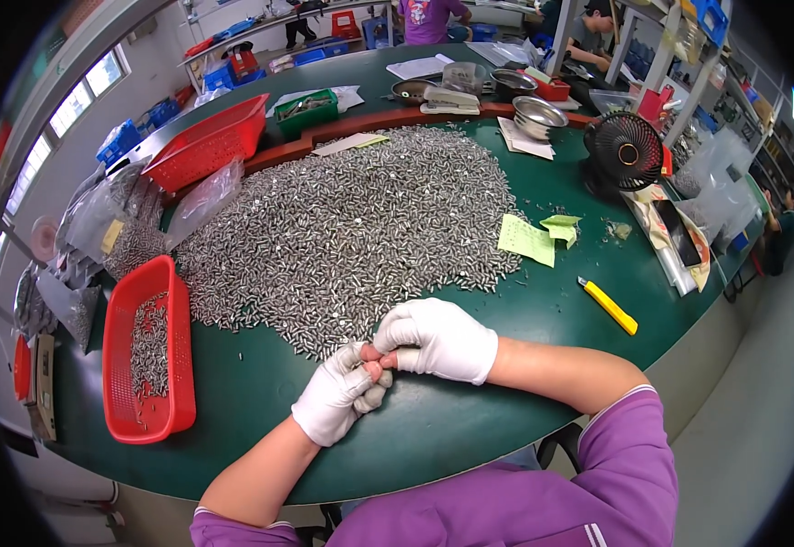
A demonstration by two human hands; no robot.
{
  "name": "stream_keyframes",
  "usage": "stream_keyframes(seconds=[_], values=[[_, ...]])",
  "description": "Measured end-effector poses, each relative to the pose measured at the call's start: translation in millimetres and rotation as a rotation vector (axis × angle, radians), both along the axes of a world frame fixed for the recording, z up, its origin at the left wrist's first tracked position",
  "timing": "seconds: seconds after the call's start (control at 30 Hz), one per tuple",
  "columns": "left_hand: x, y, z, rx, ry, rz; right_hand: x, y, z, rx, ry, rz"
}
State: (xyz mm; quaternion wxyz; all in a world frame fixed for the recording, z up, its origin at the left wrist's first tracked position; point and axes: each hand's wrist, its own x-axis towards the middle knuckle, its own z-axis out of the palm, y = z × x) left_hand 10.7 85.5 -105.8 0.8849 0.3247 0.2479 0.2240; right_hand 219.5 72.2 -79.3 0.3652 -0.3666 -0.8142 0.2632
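Observation:
A wide heap of small silvery metal pins covers the middle of the green table. Just in front of its near edge, my two hands meet fingertip to fingertip. White gloves with bare thumb and finger ends cover both. My left hand is closed in a pinch, its other fingers curled. My right hand pinches against it from the right, back of the hand upward. Whatever lies between the fingertips is hidden or too small to name. To the left stands a red plastic basket with more pins inside.
A yellow utility knife lies at right, near yellow-green paper slips. Farther back are a black fan, a metal bowl and a green bin. Another red basket and plastic bags sit at left. People work beyond the table.

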Motion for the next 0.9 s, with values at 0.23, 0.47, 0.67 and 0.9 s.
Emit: stream_keyframes(seconds=[0.23,0.47,0.67,0.9], values=[[0,-1,0,0.034,0.007,-0.018,2,2,-2,0.002,0.010,0.058],[-1,-1,0,0.061,0.059,-0.002,-1,2,-1,-0.052,-0.038,-0.016],[-4,1,5,0.122,0.071,-0.017,6,10,-4,0.247,-0.306,-0.208],[-1,-2,8,0.117,0.014,0.010,9,15,-19,0.246,-0.523,-0.233]])
